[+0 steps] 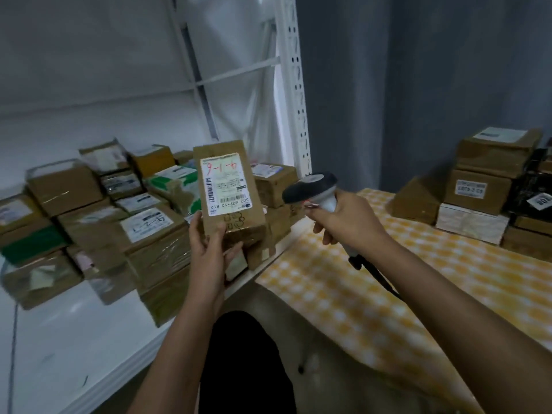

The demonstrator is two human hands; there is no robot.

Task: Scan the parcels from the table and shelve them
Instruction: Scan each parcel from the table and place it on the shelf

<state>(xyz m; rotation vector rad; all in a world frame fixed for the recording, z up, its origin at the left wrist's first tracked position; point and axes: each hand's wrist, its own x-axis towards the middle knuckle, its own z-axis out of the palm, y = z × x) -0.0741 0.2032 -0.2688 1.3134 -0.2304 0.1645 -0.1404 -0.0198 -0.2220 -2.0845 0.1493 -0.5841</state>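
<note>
Mid-task, I judge: left hand [206, 249] holds parcel [228, 189], right hand [343, 218] grips scanner [313, 186]; shelf [74, 339] at frame left well stocked, stack [484, 186] waits on desk [373, 294] upper right.

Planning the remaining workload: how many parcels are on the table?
6 visible: leaning brown box; white box; labelled box above it; top box; black parcel; low brown box beneath. Others may be hidden.

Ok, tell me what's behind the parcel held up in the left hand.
Behind the held parcel in the left hand, more brown parcels sit stacked on the white shelf, some labelled. The held parcel covers those directly behind it, so their labels cannot be seen.
</note>
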